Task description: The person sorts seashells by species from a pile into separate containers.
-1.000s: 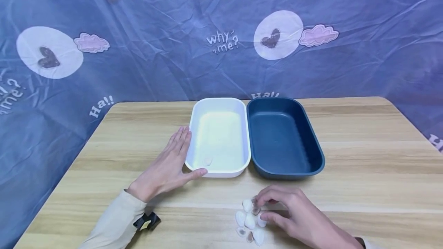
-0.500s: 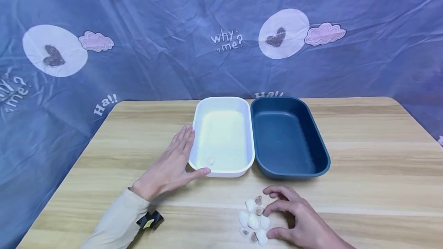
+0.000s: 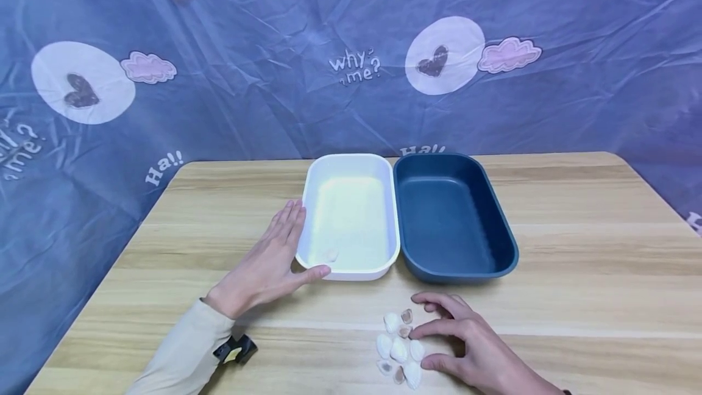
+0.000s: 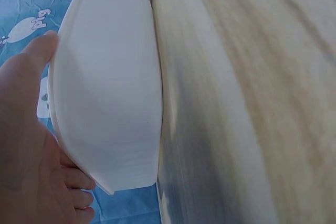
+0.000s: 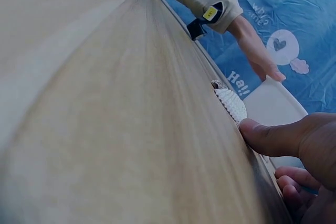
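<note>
Head: our left hand (image 3: 267, 268), straight-fingered, touches the white oblong plastic tray (image 3: 363, 275); our right hand (image 3: 470, 343), thumb and fingers parted, sits right of rounded white and brown shells (image 3: 398, 350), nearer us. Left wrist: thumb at tray rim. Right wrist: thumb touches one ribbed white shell (image 5: 231, 104); we'd pinch its edges lightly.

Left hand (image 3: 265, 273) extends nearly flat — right hand (image 3: 478, 346) arches, loosely curved.

Person's left sleeve (image 3: 183, 349): long, cream, plain. Black boxy wrist device (image 3: 236, 350) worn over sleeve, bearing yellow label (image 5: 210, 13). Left hand (image 3: 265, 270), right hand (image 3: 471, 349): bare.
</note>
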Tool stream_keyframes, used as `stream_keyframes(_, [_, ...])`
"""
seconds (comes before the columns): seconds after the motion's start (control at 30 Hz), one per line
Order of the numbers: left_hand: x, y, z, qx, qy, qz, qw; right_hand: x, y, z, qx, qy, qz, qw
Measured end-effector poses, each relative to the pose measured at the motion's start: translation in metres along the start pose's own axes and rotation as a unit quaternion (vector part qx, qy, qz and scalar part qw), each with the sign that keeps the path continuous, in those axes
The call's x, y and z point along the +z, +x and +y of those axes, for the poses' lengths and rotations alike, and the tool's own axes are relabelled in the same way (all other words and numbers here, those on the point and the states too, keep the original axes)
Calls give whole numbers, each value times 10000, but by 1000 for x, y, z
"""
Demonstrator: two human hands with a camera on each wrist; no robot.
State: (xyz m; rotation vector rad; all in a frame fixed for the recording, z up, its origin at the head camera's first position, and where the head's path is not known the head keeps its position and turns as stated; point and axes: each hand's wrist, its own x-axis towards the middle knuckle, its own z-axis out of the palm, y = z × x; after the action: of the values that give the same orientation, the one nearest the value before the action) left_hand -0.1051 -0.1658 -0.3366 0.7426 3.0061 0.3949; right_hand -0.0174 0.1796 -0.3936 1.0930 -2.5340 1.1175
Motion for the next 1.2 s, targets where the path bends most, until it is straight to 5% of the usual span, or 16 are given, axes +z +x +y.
stream_keyframes(0.47, [9, -5, 2, -16, 105, 124, 9999, 6, -6, 4, 89, -103, -43, 9999])
stream_keyframes(0.7, [16, -7, 5, 28, 174, 218, 9996, 12, -10, 9, -225, -37, 196, 9995])
stream_keyframes(0.97, [16, -7, 5, 14, 156, 240, 9996, 2, -5, 0, 183, 89, 178, 9996])
stream_keyframes(1.2, [16, -7, 5, 14, 150, 222, 9996, -4, 2, -3, -308, 185, 441, 9984])
